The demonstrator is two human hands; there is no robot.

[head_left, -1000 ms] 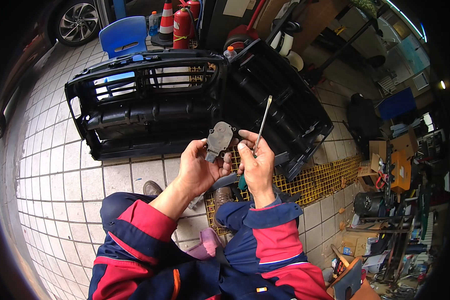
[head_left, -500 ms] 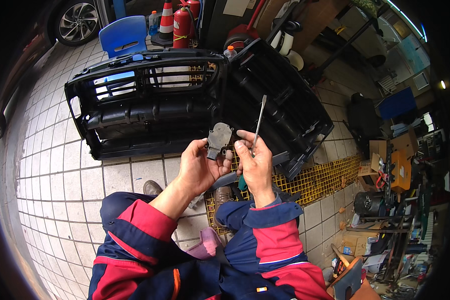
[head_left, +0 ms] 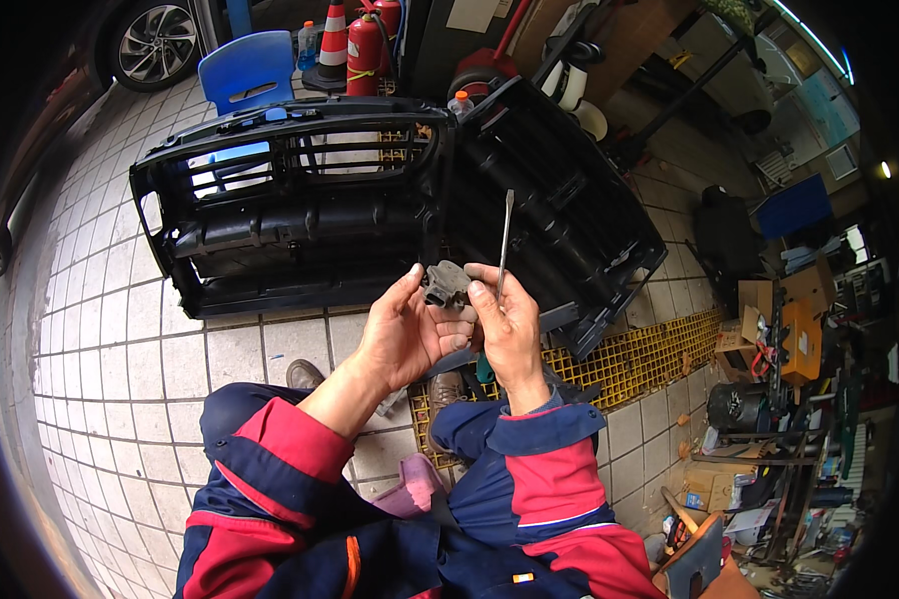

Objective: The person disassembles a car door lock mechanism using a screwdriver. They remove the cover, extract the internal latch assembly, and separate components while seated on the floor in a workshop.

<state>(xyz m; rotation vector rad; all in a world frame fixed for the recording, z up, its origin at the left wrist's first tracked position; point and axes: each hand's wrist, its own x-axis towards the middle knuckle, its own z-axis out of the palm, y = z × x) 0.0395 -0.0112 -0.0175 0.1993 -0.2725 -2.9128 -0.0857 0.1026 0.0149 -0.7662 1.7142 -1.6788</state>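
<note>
Between my two hands is a small dark-grey plastic actuator (head_left: 447,284), tilted so that the connector socket on its edge shows. My left hand (head_left: 395,334) holds it from the left, thumb on top and fingers curled beneath. The thumb and index finger of my right hand (head_left: 509,329) grip its right side. A flat-blade screwdriver (head_left: 506,235) is also tucked in my right hand, its shaft pointing up and away and its green handle partly hidden under the palm. Past my hands stands a black slatted plastic car front frame (head_left: 300,215), with a second black frame (head_left: 559,210) leaning to its right.
Yellow floor grating (head_left: 659,349) runs to the right over pale tiles. A pink object (head_left: 413,487) lies between my legs. Behind the frames are a blue chair (head_left: 247,70), a traffic cone (head_left: 333,45) and a red fire extinguisher (head_left: 364,55). Cluttered shelves and boxes (head_left: 754,339) line the right.
The actuator has been tipped over in my fingers, from its flat face to its socket edge. My right hand has moved slightly left, and the screwdriver now stands more upright.
</note>
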